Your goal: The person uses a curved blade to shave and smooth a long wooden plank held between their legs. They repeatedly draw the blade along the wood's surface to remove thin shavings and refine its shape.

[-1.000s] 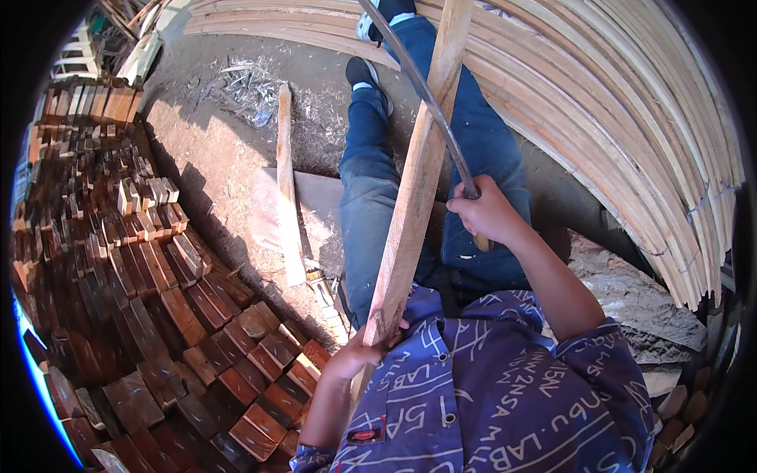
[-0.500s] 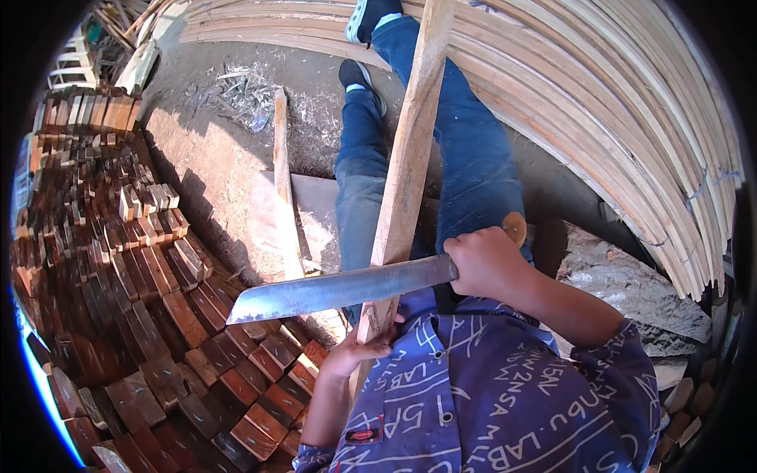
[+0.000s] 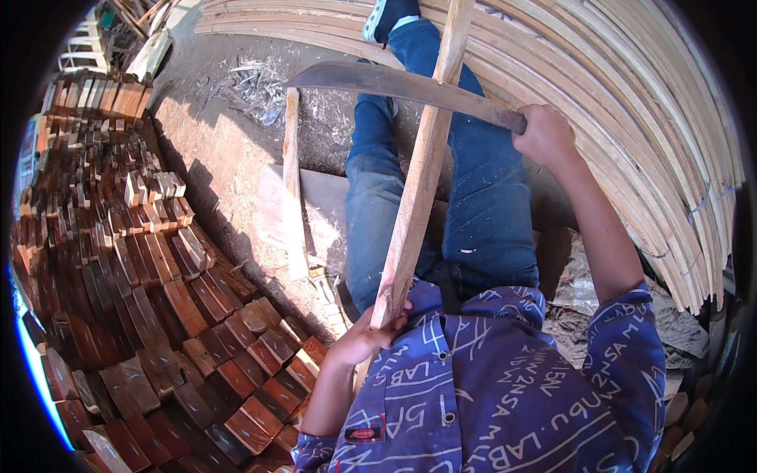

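Observation:
A long, squared wooden strip slants between my legs, from my belly up to the far pile. Around its near end my left hand is wrapped, close to my shirt. My right hand, closed in a grip, has a machete by its handle, which the fingers mostly hide. The wide blade points left and lies across the far part of the strip, touching it or just above; I cannot tell which.
Stacked brown wood blocks fill the left side. Long pale slats are piled along the far right. A loose thin board lies on the ground left of my legs, with wood shavings beyond it. A rough log is at my right.
My right hand has carried the machete away from my body and to the right, along the strip toward its far end. My left hand keeps its hold on the near end.

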`<state>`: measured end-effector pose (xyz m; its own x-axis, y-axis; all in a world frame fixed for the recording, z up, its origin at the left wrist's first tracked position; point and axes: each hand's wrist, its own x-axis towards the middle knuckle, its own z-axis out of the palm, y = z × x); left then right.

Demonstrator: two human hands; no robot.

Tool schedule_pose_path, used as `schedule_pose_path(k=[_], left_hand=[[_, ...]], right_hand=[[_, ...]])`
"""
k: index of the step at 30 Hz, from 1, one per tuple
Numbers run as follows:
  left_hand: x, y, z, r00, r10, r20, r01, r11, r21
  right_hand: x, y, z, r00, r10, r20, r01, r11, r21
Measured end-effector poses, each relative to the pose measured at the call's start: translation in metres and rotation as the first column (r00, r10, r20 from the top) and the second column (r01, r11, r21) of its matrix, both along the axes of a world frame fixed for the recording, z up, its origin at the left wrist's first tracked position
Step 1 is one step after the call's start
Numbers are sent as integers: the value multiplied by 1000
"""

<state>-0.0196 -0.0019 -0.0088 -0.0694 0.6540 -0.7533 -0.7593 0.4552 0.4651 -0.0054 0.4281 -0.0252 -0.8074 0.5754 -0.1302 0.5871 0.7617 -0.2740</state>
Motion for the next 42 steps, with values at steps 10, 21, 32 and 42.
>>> schedule_pose_path(k=[10, 21, 32, 42], left_hand=[[-11, 1, -3, 991, 15, 134, -16, 1000, 8], [-15, -1, -7, 981, 42, 189, -52, 997, 50], [-7, -6, -6, 992, 35, 118, -38, 999, 18], [-3, -12, -6, 1000, 1, 16, -1, 999, 50]], right_hand=[[15, -59, -34, 961, -165, 223, 211, -86, -974], [42, -111, -7, 988, 148, 32, -79, 683, -726], [46, -110, 8, 898, 437, -46, -436, 872, -224], [-8, -80, 15, 804, 595, 13, -595, 803, 38]])
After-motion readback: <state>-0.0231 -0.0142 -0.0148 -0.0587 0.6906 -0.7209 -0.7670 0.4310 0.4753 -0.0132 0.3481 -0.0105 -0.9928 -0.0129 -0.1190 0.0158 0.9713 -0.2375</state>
